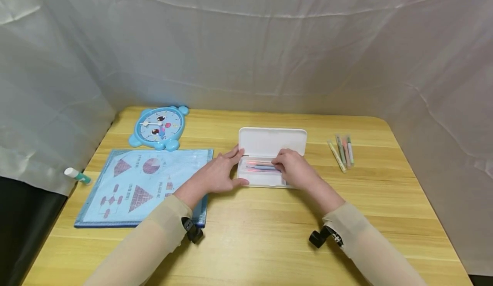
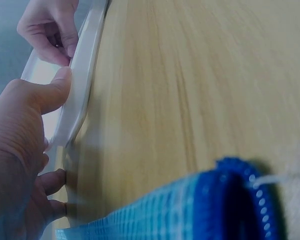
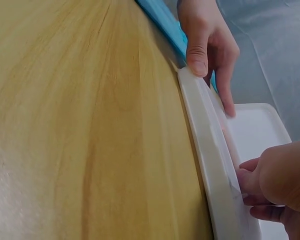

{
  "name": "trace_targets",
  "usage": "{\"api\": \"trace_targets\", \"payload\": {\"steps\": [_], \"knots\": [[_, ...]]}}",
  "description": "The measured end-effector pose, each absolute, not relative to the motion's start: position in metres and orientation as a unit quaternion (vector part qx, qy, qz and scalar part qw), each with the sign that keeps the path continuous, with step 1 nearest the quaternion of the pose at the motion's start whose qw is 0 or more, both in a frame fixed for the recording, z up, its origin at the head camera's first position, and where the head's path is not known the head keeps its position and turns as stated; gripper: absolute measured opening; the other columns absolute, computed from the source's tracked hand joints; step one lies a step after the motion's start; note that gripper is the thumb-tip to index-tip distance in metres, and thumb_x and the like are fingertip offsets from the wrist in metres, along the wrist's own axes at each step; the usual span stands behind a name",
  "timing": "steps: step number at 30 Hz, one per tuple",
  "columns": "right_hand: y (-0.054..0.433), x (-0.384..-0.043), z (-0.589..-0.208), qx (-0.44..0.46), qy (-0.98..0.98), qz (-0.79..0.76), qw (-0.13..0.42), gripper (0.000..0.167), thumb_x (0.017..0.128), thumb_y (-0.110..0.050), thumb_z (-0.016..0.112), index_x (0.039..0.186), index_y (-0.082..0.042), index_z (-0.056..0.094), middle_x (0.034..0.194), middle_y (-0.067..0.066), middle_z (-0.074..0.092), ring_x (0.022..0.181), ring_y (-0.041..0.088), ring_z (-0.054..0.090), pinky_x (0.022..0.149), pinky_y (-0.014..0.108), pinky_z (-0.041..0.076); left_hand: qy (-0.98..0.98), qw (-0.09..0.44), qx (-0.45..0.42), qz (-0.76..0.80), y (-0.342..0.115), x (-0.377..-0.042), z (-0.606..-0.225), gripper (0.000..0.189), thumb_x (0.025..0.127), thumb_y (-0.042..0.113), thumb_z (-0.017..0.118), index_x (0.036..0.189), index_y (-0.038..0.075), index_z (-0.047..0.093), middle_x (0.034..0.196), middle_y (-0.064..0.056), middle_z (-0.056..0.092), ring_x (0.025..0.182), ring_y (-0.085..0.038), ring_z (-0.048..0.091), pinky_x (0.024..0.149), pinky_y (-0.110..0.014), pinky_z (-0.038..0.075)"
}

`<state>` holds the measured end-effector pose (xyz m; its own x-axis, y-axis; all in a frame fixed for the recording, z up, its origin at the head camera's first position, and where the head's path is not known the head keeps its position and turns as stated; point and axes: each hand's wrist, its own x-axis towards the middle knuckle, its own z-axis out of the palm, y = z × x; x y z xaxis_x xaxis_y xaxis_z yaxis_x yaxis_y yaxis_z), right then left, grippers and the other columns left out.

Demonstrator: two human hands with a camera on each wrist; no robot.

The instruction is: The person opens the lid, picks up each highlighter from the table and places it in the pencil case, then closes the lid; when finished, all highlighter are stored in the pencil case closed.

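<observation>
A white pencil case (image 1: pixel 272 137) lies on the table with its lid tipped back. Several slim coloured pens (image 1: pixel 263 166) lie in its tray. My left hand (image 1: pixel 220 174) holds the case at its left end, thumb on the front corner and fingers toward the hinge side. With bent fingers, my right hand (image 1: pixel 295 168) reaches into the tray and pinches at the right ends of the pens. In the right wrist view, the right fingertips (image 3: pixel 247 182) dip behind the case's front wall (image 3: pixel 210 145), which partly hides what they hold.
Left of the case lies a blue mesh zip pouch (image 1: pixel 144 187) with printed shapes. Behind it is a blue toy clock (image 1: pixel 159 126), and a green-and-white glue stick (image 1: pixel 78 176) lies at the left edge. Several pastel markers (image 1: pixel 342 151) lie to the right.
</observation>
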<state>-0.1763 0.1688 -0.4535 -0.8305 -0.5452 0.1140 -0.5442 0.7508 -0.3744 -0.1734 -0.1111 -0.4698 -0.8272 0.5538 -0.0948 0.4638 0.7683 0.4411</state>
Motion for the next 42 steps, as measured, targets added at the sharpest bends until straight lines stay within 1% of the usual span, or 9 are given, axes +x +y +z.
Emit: {"api": "trace_targets", "payload": {"steps": [4,8,17,29,33,37,39,42], "knots": [[0.168,-0.174,-0.453,-0.287,0.940,-0.185,0.007,0.018,0.096,0.007,0.071,0.110,0.002,0.081,0.098,0.011,0.069,0.095,0.027,0.066,0.087,0.041,0.059,0.935,0.109,0.272,0.201,-0.111,-0.173,-0.470,0.104,0.094,0.066,0.069,0.169,0.012,0.021,0.174,-0.012,0.015,0.149,-0.038,0.041,0.123,-0.057,0.028],[0.168,-0.174,-0.455,-0.294,0.939,-0.181,-0.004,0.018,0.095,0.008,0.071,0.109,0.002,0.081,0.099,0.011,0.070,0.096,0.028,0.067,0.087,0.041,0.059,0.935,0.108,0.272,0.200,-0.111,-0.173,-0.470,0.105,0.094,0.066,0.069,0.169,0.011,0.020,0.174,-0.013,0.016,0.149,-0.038,0.041,0.123,-0.056,0.028],[0.170,-0.174,-0.456,-0.303,0.930,-0.207,-0.023,0.013,0.094,0.008,0.074,0.103,0.003,0.081,0.099,0.012,0.073,0.096,0.029,0.068,0.087,0.043,0.059,0.935,0.111,0.271,0.201,-0.111,-0.173,-0.469,0.105,0.094,0.066,0.069,0.169,0.011,0.021,0.174,-0.012,0.015,0.150,-0.037,0.039,0.124,-0.055,0.027],[0.175,-0.175,-0.455,-0.312,0.917,-0.244,-0.046,0.010,0.092,0.007,0.078,0.100,0.003,0.081,0.095,0.011,0.074,0.094,0.029,0.070,0.085,0.043,0.060,0.935,0.112,0.270,0.202,-0.111,-0.173,-0.470,0.105,0.094,0.067,0.069,0.169,0.011,0.020,0.174,-0.012,0.015,0.149,-0.038,0.040,0.124,-0.056,0.026],[0.182,-0.175,-0.450,-0.304,0.913,-0.266,-0.049,0.011,0.092,0.007,0.077,0.102,0.005,0.080,0.097,0.013,0.074,0.095,0.031,0.070,0.086,0.046,0.060,0.934,0.111,0.272,0.203,-0.112,-0.173,-0.471,0.105,0.094,0.066,0.069,0.169,0.011,0.020,0.174,-0.013,0.015,0.149,-0.038,0.040,0.124,-0.056,0.026],[0.195,-0.172,-0.439,-0.277,0.913,-0.296,-0.041,0.015,0.093,0.007,0.075,0.108,0.007,0.078,0.102,0.016,0.074,0.097,0.033,0.070,0.087,0.049,0.059,0.933,0.111,0.274,0.204,-0.113,-0.173,-0.470,0.104,0.095,0.066,0.069,0.169,0.011,0.020,0.174,-0.013,0.014,0.149,-0.038,0.040,0.123,-0.056,0.026],[0.205,-0.171,-0.437,-0.263,0.912,-0.312,-0.051,0.016,0.093,0.008,0.074,0.109,0.008,0.078,0.104,0.018,0.075,0.096,0.034,0.070,0.087,0.051,0.059,0.933,0.111,0.275,0.203,-0.112,-0.173,-0.470,0.104,0.095,0.066,0.069,0.169,0.011,0.020,0.174,-0.013,0.014,0.149,-0.039,0.040,0.123,-0.056,0.026],[0.223,-0.170,-0.434,-0.242,0.910,-0.325,-0.088,0.015,0.092,0.009,0.075,0.107,0.008,0.078,0.103,0.018,0.076,0.094,0.035,0.072,0.085,0.054,0.059,0.934,0.111,0.274,0.199,-0.112,-0.173,-0.469,0.104,0.095,0.066,0.069,0.169,0.011,0.020,0.175,-0.012,0.013,0.149,-0.038,0.041,0.124,-0.056,0.026]]}}
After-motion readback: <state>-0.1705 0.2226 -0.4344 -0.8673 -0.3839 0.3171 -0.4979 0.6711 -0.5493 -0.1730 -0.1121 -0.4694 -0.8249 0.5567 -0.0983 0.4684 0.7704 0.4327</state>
